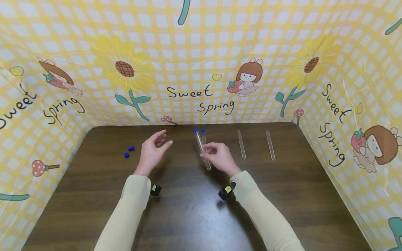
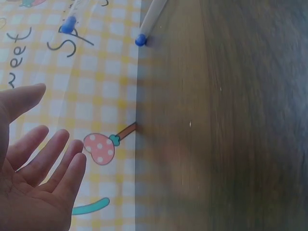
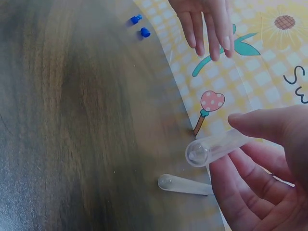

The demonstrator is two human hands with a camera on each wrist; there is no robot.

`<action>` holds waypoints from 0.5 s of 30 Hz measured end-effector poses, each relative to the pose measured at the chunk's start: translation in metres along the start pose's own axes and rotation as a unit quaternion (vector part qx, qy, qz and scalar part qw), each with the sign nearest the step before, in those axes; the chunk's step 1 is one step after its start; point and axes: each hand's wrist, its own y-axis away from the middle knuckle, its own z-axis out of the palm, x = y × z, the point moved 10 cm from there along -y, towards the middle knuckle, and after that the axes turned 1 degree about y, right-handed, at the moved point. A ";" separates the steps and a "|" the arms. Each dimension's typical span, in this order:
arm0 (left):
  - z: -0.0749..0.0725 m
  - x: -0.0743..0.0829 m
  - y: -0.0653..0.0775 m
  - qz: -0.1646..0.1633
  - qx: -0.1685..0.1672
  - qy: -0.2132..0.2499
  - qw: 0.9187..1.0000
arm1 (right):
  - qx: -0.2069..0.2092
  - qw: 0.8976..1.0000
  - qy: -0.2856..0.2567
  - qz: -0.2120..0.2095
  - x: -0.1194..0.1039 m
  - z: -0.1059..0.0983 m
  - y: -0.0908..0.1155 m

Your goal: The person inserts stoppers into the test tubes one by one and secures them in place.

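Note:
My right hand [image 1: 220,157] pinches a clear test tube [image 1: 202,148] with a blue cap at its upper end, tilted above the table. In the right wrist view the rounded bottom of this tube [image 3: 198,153] points toward the camera between thumb and fingers. A second blue-capped test tube [image 1: 203,136] lies on the table just behind it, partly hidden by the hand. My left hand [image 1: 152,151] hovers above the table with fingers relaxed and nothing in them. In the left wrist view the left palm [image 2: 38,178] is bare.
Two uncapped test tubes [image 1: 241,144] [image 1: 270,145] lie apart on the right of the brown table [image 1: 188,216]. Two loose blue caps [image 1: 126,155] [image 1: 131,148] sit left of the left hand. A checked cloth wall [image 1: 188,62] encloses the back and sides.

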 end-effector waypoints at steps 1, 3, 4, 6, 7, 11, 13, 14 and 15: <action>-0.002 -0.001 0.000 0.000 0.001 -0.002 1.000 | 0.002 1.000 0.000 0.002 0.001 -0.001 0.000; -0.005 -0.002 0.001 -0.001 0.002 -0.007 1.000 | 0.006 1.000 -0.003 0.005 0.003 -0.002 -0.001; -0.007 -0.003 0.001 0.000 0.002 -0.011 1.000 | 0.009 1.000 -0.004 0.006 0.004 -0.003 -0.001; -0.011 -0.004 0.001 0.000 0.004 -0.020 1.000 | 0.015 1.000 -0.005 0.007 0.005 -0.005 -0.001; -0.013 -0.005 0.001 0.001 0.004 -0.024 1.000 | 0.017 1.000 -0.002 0.009 0.005 -0.005 -0.002; -0.020 -0.009 0.001 0.002 0.010 -0.039 0.999 | 0.021 1.000 0.002 0.020 0.010 -0.008 -0.003; -0.023 -0.010 0.001 0.003 0.012 -0.044 0.999 | 0.023 0.999 0.002 0.026 0.012 -0.009 -0.003; -0.025 -0.011 0.002 0.004 0.013 -0.045 0.999 | 0.024 0.999 0.001 0.029 0.014 -0.010 -0.003; -0.026 -0.012 0.002 0.005 0.014 -0.048 0.999 | 0.025 0.999 -0.001 0.032 0.015 -0.011 -0.004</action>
